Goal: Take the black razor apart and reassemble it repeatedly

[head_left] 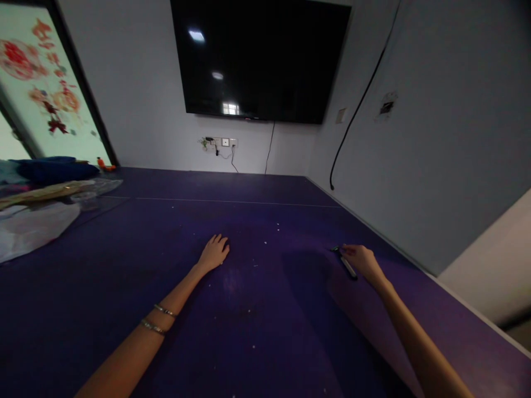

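Note:
My left hand (213,254) rests palm down on the dark purple tabletop (166,276), its fingers loosely stretched out and nothing seen in them. Two bracelets circle the left wrist and forearm. Farther right, my right hand (360,260) has its fingers pinched together at the upper end of a slim black-and-silver tool (348,266). The tool slants over the tabletop, with a thin greenish piece at its top end; its exact kind is too small to tell. Small white specks are scattered over the surface between my hands.
Clear plastic bags (39,226) and dark blue cloth (53,170) lie at the left, with a small orange object (105,165) behind. A television (265,61) hangs above wall sockets (225,142). A black cable (360,102) dangles along the right wall.

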A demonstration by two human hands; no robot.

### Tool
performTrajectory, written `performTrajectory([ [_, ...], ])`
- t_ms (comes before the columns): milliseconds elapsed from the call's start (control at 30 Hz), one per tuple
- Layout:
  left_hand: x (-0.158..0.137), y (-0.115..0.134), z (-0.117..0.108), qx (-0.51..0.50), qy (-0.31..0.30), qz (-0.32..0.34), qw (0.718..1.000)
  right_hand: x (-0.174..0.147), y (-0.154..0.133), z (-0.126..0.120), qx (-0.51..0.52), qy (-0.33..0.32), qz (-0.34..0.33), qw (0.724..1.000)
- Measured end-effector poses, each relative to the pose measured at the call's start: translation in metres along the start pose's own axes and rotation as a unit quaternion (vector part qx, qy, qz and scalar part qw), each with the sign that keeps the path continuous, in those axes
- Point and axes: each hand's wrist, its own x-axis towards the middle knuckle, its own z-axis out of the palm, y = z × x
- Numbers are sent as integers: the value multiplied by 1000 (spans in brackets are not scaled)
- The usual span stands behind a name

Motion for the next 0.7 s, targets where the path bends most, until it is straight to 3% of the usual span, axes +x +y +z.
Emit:
performTrajectory([
  [133, 1, 0, -1, -1, -1, 3, 1000, -14, 18, 5, -46, -36, 15, 998],
  [300, 0, 1, -4, -1, 4, 4, 1000, -21, 18, 9, -106, -52, 21, 993],
  [533, 2, 1, -5, -25, 2, -5, 1000, -20, 20, 11, -62, -87, 5, 994],
  [700, 5, 9, -20, -106, -10, 2, 994, -21, 18, 11, -2, -42, 6, 999],
])
